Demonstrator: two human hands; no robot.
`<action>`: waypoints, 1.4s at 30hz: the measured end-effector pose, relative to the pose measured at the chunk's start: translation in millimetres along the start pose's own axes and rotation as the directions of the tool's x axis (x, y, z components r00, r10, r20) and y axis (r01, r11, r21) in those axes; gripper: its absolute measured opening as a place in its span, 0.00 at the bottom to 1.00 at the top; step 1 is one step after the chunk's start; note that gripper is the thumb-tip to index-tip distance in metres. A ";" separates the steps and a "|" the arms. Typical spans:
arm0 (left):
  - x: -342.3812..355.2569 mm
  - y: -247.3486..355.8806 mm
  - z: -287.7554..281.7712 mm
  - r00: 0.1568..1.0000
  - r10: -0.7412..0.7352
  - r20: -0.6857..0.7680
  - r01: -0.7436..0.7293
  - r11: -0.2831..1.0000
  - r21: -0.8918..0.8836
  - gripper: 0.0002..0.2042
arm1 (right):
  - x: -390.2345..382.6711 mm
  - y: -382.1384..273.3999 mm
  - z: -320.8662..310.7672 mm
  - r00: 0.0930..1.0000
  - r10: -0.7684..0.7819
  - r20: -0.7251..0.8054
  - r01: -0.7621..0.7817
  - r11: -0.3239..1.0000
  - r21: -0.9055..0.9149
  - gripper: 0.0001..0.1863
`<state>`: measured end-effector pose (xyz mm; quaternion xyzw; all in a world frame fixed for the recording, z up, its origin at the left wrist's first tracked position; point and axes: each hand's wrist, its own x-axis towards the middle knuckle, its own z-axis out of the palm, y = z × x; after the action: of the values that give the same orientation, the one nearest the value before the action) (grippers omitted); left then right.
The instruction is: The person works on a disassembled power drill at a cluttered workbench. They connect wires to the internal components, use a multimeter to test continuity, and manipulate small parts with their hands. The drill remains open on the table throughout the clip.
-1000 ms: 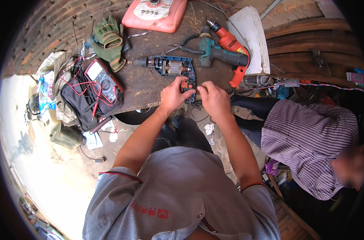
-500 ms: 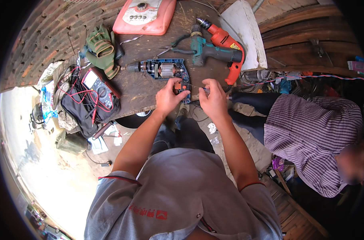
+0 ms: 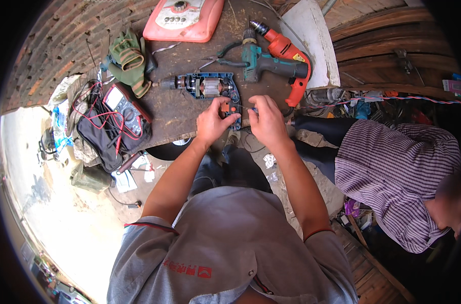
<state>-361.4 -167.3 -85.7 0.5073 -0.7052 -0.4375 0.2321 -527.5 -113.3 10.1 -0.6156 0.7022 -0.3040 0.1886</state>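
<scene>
An opened drill with blue housing halves (image 3: pixel 215 87), motor showing, lies on the worn workbench (image 3: pixel 174 114). My left hand (image 3: pixel 214 124) grips the orange switch part (image 3: pixel 225 108) at its handle. Beside it my right hand (image 3: pixel 266 121) is closed on a slim screwdriver-like tool (image 3: pixel 252 109), its thin shaft pointing at the switch; the tip is too small to make out. Above the hands lie a teal cordless drill (image 3: pixel 256 63), a red drill (image 3: pixel 286 48) and pliers (image 3: pixel 228 50).
Leftward are green gloves (image 3: pixel 126 61), a multimeter with leads (image 3: pixel 124 109) and a black bag (image 3: pixel 109 147). A pink-and-white appliance (image 3: pixel 205 25) and white board (image 3: pixel 322 55) sit at the back. A person in checked shirt (image 3: pixel 387 177) is at right, beside clutter.
My right hand has shifted slightly up and left, and the thin tool now shows in it. The checked-shirted person's head has moved slightly. My left hand stays on the switch part.
</scene>
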 end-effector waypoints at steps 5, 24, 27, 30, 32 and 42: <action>0.4 -2.3 1.7 1.000 0.022 -0.017 -0.022 1.000 0.005 0.28 | 11.1 -7.1 -7.5 0.979 -0.117 0.165 0.142 0.978 -0.150 0.09; -0.5 -2.8 -0.3 1.000 0.015 0.005 -0.015 1.000 -0.025 0.28 | 18.2 -16.8 -15.5 0.973 0.033 0.227 0.062 0.914 -0.400 0.13; -0.9 -1.5 -1.0 1.000 0.014 0.002 -0.014 1.000 -0.017 0.28 | 25.2 -32.8 -19.5 0.954 0.203 0.220 -0.043 0.820 -0.571 0.15; -0.8 0.4 -1.6 1.000 0.007 0.005 -0.007 1.000 0.006 0.28 | 34.0 -36.0 -24.0 0.906 0.240 0.349 0.024 0.793 -0.608 0.17; 1.9 1.5 -2.6 1.000 0.003 0.012 -0.003 1.000 0.008 0.28 | 36.2 -28.4 -21.0 0.904 0.188 0.385 0.073 0.819 -0.570 0.16; 0.1 2.0 -3.9 1.000 0.012 0.013 -0.012 1.000 0.004 0.27 | 31.1 -8.8 -19.7 0.931 -0.177 0.320 0.297 0.878 -0.375 0.08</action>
<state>-359.5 -168.8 -82.0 0.5007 -0.7106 -0.4379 0.2293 -538.9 -140.5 34.0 -0.7598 0.6360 -0.0789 0.1098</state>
